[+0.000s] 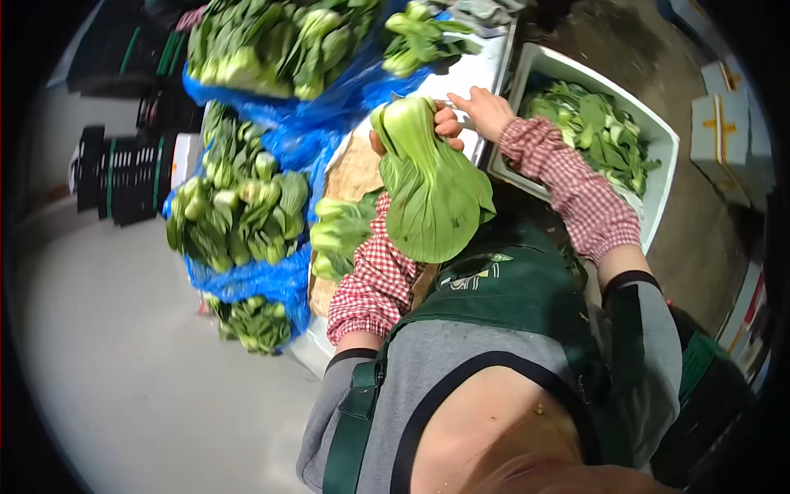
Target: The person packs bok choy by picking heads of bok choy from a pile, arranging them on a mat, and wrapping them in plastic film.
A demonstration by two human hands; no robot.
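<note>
My left hand (447, 125) is wrapped from behind around a head of bok choy (428, 193), its pale base up and its broad leaves spreading toward me. Much of the hand is hidden by the stalks. Beside the base, my right hand (487, 113) has its index finger reaching toward the stalks and its other fingers curled. A thin edge shows near that fingertip, but what the hand holds is too small to make out. More bok choy (341, 226) lies on the brown work surface (350, 171) behind my left sleeve.
Piles of bok choy (247, 210) rest on blue plastic sheeting (288, 284) at left, with another large pile (284, 45) at the top. A white bin (665, 169) holding loose leaves (597, 128) stands to the right. Black crates (132, 177) and a grey box (728, 136) stand farther out.
</note>
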